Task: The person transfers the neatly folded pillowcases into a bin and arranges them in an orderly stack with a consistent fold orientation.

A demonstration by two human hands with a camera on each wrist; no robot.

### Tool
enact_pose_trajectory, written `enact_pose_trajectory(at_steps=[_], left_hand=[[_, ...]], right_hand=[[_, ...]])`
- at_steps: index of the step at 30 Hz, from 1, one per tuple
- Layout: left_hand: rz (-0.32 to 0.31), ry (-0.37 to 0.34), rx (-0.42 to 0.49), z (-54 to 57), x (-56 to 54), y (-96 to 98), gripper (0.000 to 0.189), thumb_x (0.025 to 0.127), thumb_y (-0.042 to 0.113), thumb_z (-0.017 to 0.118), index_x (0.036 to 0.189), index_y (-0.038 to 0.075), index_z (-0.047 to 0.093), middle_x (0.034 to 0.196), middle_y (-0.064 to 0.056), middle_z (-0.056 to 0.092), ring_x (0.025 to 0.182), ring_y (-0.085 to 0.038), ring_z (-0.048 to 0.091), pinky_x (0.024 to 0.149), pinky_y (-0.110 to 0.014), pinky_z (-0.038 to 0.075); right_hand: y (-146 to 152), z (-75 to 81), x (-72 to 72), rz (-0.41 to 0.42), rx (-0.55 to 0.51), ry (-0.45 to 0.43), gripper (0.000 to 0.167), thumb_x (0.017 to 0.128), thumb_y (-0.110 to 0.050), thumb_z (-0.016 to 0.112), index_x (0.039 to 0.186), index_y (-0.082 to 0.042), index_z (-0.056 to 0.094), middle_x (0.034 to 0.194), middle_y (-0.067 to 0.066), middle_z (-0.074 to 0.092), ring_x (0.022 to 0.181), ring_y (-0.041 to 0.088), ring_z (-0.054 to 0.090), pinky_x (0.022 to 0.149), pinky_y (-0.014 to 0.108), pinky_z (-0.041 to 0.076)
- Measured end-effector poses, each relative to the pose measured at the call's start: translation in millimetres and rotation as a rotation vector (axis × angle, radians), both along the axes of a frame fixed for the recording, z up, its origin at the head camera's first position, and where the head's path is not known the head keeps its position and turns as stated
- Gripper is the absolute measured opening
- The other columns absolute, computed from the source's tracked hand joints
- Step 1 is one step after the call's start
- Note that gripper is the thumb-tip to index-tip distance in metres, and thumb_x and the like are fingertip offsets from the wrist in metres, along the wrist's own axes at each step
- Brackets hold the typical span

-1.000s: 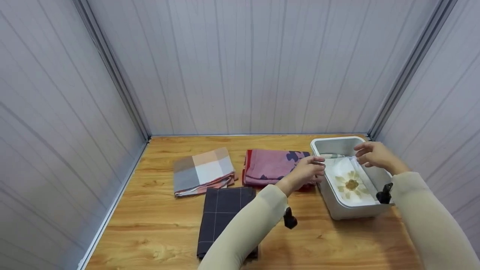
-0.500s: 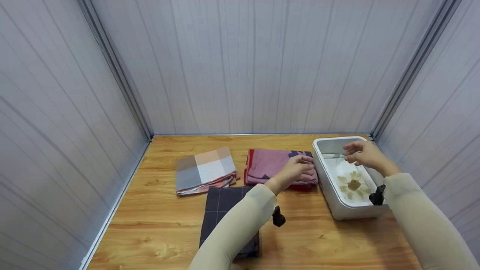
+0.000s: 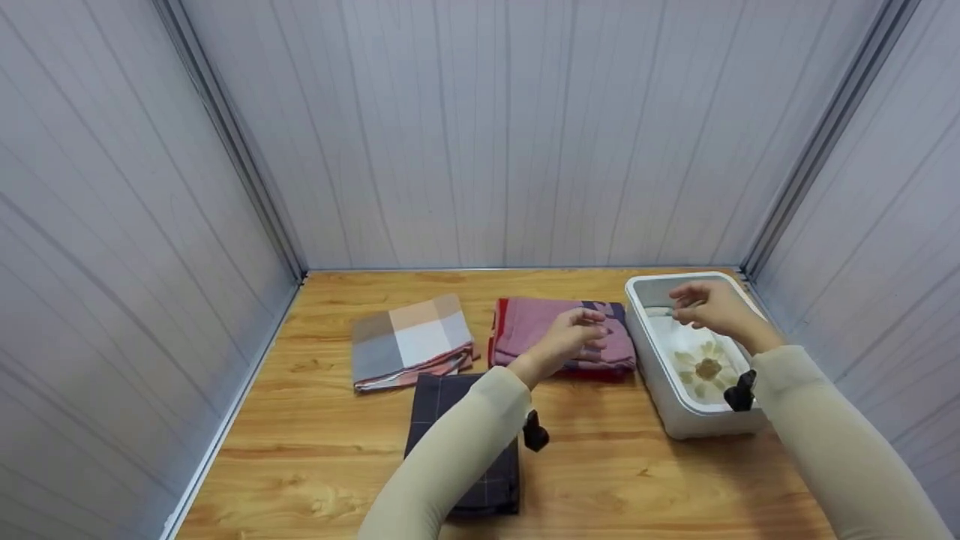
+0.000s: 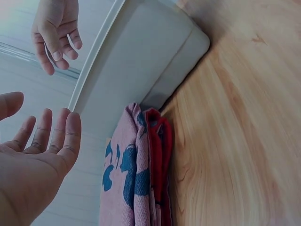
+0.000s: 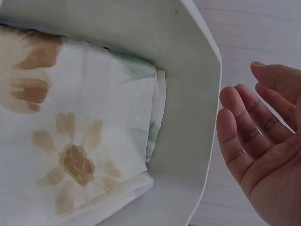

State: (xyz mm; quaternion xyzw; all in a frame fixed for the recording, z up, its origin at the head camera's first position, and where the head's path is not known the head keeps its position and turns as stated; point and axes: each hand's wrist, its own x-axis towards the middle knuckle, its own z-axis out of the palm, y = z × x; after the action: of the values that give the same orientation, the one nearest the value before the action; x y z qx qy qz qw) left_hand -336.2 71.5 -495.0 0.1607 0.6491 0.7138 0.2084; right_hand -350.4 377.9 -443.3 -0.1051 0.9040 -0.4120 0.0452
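Above the white bin [image 3: 652,367] hovers my right hand [image 3: 716,309], its fingers loosely bent around nothing. Inside the bin lies a folded white cloth [image 5: 108,113] printed with tan flowers. My left hand [image 3: 566,341] is held over the folded pink cloth [image 3: 536,326], left of the bin. In the left wrist view its palm and relaxed fingers [image 4: 70,134] face up, touching nothing. The pink cloth has dark blue patches and a red layer [image 4: 162,155] beneath it.
A checked cloth [image 3: 427,337] in grey, white and orange lies folded at the left. In front of it is a dark grid-patterned cloth [image 3: 491,480], partly hidden by my left sleeve. Pale panel walls [image 3: 480,135] surround the wooden table [image 3: 322,457].
Both hands have moved left, the left one from the bin's rim to over the pink cloth. The right hand has shifted across the bin. The cloths stay where they were.
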Motion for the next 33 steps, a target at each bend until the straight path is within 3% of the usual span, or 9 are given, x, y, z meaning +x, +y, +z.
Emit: enact_pose_trajectory(at_steps=[4, 10, 16, 19, 23, 26, 30, 33], left_hand=[[0.009, 0.024, -0.021, 0.5, -1.4, -7.1, 0.034, 0.105, 0.012, 0.065, 0.138, 0.001, 0.063, 0.13, -0.014, 0.07, 0.121, -0.041, 0.071, 0.111, -0.063, 0.053], [0.002, 0.018, -0.041, 0.2, -2.6, -15.7, 0.033, 0.104, 0.009, 0.064, 0.137, 0.003, 0.064, 0.129, -0.011, 0.071, 0.109, -0.025, 0.072, 0.113, -0.064, 0.052], [-0.007, 0.035, -0.049, 0.8, -1.8, -24.9, 0.035, 0.105, 0.01, 0.065, 0.139, 0.004, 0.063, 0.129, -0.012, 0.071, 0.129, -0.046, 0.065, 0.114, -0.065, 0.05], [-0.005, 0.033, -0.051, 1.5, -0.7, -29.8, 0.036, 0.104, 0.011, 0.066, 0.139, 0.003, 0.063, 0.132, -0.015, 0.07, 0.131, -0.048, 0.064, 0.113, -0.064, 0.052], [-0.014, 0.04, -0.07, 3.3, -0.1, -37.4, 0.038, 0.105, 0.013, 0.068, 0.141, 0.003, 0.063, 0.14, -0.023, 0.066, 0.115, -0.033, 0.072, 0.111, -0.059, 0.055], [-0.012, 0.053, -0.073, 3.7, -0.1, -43.1, 0.035, 0.105, 0.012, 0.067, 0.14, 0.004, 0.064, 0.133, -0.021, 0.069, 0.107, -0.024, 0.073, 0.106, -0.054, 0.059], [0.003, 0.063, -0.068, 4.3, 0.9, -49.0, 0.033, 0.106, 0.009, 0.064, 0.138, 0.004, 0.064, 0.121, -0.011, 0.072, 0.115, -0.034, 0.072, 0.106, -0.056, 0.059], [0.001, 0.065, -0.073, 4.4, 1.6, -53.5, 0.033, 0.106, 0.008, 0.062, 0.139, 0.003, 0.063, 0.123, -0.01, 0.072, 0.123, -0.043, 0.069, 0.109, -0.06, 0.056]], right_hand=[[-6, -1.4, -1.8, 0.001, -0.01, 0.019, 0.042, 0.1, -0.004, 0.074, 0.134, 0.017, 0.062, 0.113, 0.026, 0.075, 0.08, 0.003, 0.07, 0.069, 0.026, 0.061], [-21, -3.0, -2.0, 0.023, -0.053, 0.023, 0.044, 0.1, -0.006, 0.074, 0.134, 0.019, 0.061, 0.105, 0.016, 0.077, 0.08, 0.004, 0.07, 0.07, 0.027, 0.062], [-37, 0.8, 0.1, 0.041, -0.072, 0.039, 0.043, 0.099, -0.006, 0.075, 0.133, 0.018, 0.062, 0.104, 0.015, 0.077, 0.078, 0.003, 0.068, 0.07, 0.027, 0.062], [-44, 2.9, 2.3, 0.04, -0.067, 0.036, 0.043, 0.099, -0.006, 0.075, 0.134, 0.016, 0.063, 0.106, 0.019, 0.076, 0.079, 0.004, 0.068, 0.071, 0.026, 0.062], [-51, 4.0, 3.0, 0.043, -0.075, 0.037, 0.043, 0.099, -0.005, 0.076, 0.134, 0.016, 0.064, 0.105, 0.017, 0.075, 0.079, 0.004, 0.068, 0.072, 0.027, 0.062], [-57, 3.7, 2.5, 0.055, -0.082, 0.042, 0.043, 0.099, -0.005, 0.076, 0.133, 0.017, 0.064, 0.102, 0.014, 0.075, 0.078, 0.004, 0.067, 0.071, 0.027, 0.062], [-65, 5.3, 4.3, 0.065, -0.089, 0.033, 0.041, 0.1, -0.008, 0.076, 0.133, 0.014, 0.066, 0.103, 0.013, 0.076, 0.079, 0.004, 0.068, 0.072, 0.027, 0.061], [-72, 6.7, 5.6, 0.078, -0.091, 0.034, 0.038, 0.101, -0.008, 0.075, 0.132, 0.013, 0.066, 0.105, 0.015, 0.076, 0.08, 0.005, 0.069, 0.071, 0.026, 0.061]])
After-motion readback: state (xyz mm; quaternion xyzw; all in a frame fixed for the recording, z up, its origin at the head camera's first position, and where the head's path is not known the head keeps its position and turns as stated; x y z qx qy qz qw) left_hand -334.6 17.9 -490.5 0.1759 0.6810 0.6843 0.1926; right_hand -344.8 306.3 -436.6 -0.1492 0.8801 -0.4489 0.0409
